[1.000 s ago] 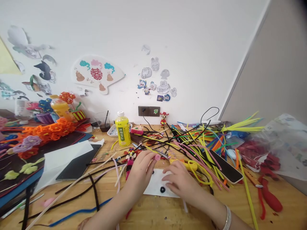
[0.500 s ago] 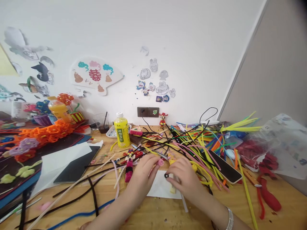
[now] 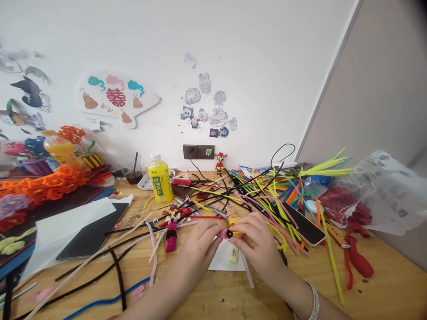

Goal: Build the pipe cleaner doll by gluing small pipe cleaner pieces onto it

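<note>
Over the middle of the wooden desk (image 3: 383, 293), my left hand (image 3: 200, 244) pinches a small pink fuzzy roll (image 3: 222, 234) between thumb and fingers. My right hand (image 3: 258, 242) pinches a tiny black ring (image 3: 230, 234) and presses it against the end of the pink roll. Both hands hover just above a white sheet of paper (image 3: 220, 262) and a small yellow tube (image 3: 234, 253) that lies on it.
A heap of coloured pipe cleaners (image 3: 267, 195) spreads right of my hands, over a phone (image 3: 302, 224). A yellow bottle (image 3: 159, 178), a small pipe-cleaner doll (image 3: 171, 224), a black tablet (image 3: 90, 233), orange flowers (image 3: 56, 182), a plastic bag (image 3: 373, 195) and red scissors (image 3: 358, 260) stand around.
My right hand picked the black ring up off the paper and carried it to the pink roll in my left hand. The view shifted to the right, so things moved leftward in the picture.
</note>
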Available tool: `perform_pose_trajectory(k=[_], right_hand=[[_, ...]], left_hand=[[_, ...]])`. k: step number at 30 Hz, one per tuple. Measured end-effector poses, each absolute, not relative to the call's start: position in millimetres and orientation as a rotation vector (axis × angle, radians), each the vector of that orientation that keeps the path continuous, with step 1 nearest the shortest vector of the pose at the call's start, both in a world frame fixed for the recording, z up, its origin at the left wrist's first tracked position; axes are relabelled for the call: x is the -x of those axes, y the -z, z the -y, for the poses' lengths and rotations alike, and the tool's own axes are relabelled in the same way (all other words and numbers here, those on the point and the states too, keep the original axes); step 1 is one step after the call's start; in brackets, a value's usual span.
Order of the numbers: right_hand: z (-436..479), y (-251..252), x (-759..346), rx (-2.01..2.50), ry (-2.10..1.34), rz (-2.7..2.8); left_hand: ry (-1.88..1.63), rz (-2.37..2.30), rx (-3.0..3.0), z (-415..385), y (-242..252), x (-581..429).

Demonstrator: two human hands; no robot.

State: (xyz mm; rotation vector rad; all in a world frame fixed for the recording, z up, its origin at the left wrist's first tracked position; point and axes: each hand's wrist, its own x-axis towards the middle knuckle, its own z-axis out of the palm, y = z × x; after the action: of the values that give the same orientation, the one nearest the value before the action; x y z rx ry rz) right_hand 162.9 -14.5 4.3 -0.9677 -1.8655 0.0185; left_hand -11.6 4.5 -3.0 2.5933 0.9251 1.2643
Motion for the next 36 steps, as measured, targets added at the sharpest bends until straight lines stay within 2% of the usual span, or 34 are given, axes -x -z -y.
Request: perform_pose_trajectory(k=[15,26,36], right_hand=[[16.5,-3.2,-163.7,0.960,0.083,1.908],[18.0,-3.6,-162.8,0.903,0.364,2.053],[20.5,4.1,-162.3,0.946,0.294,2.109]], left_hand=[[-1.271,-0.905,-2.630,-0.2,-0.6,9.5],[-1.283,-0.925,-2.543,3.7,-4.2,6.9],[-1.325,-0.960,-2.454,5.1,-5.7,5.2]])
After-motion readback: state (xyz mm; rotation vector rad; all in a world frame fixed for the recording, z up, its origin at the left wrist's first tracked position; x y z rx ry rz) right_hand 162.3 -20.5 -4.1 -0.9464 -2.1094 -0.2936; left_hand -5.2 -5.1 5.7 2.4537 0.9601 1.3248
